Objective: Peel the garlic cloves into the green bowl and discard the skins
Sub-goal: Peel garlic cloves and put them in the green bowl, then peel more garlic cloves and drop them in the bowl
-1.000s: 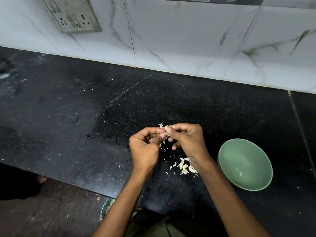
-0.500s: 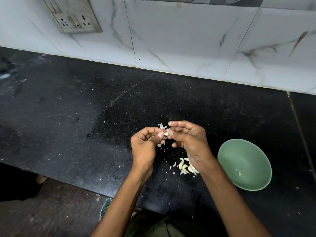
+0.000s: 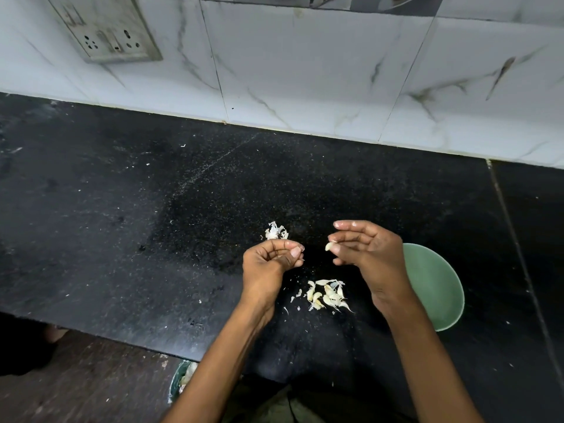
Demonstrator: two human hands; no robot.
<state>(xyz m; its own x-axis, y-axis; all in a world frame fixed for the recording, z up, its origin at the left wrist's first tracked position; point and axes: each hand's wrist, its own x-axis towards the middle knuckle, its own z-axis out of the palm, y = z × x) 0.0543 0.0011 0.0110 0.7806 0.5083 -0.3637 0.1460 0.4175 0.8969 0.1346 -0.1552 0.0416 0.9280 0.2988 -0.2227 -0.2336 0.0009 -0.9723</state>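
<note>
Head view: right hand (image 3: 370, 254) pinched a clove (image 3: 329, 246); bowl (image 3: 439, 288) lay just right (left hand (image 3: 271, 264) curled, contents unclear).

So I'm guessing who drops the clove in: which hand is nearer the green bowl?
Right. The right hand, pinching a garlic clove, overlaps the green bowl's left rim; the left hand sits further left, beyond the skins.

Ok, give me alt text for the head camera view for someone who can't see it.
The right hand pinches a peeled garlic clove beside a green bowl while the left hand pinches a scrap of skin, over garlic skins on a black counter.
</note>
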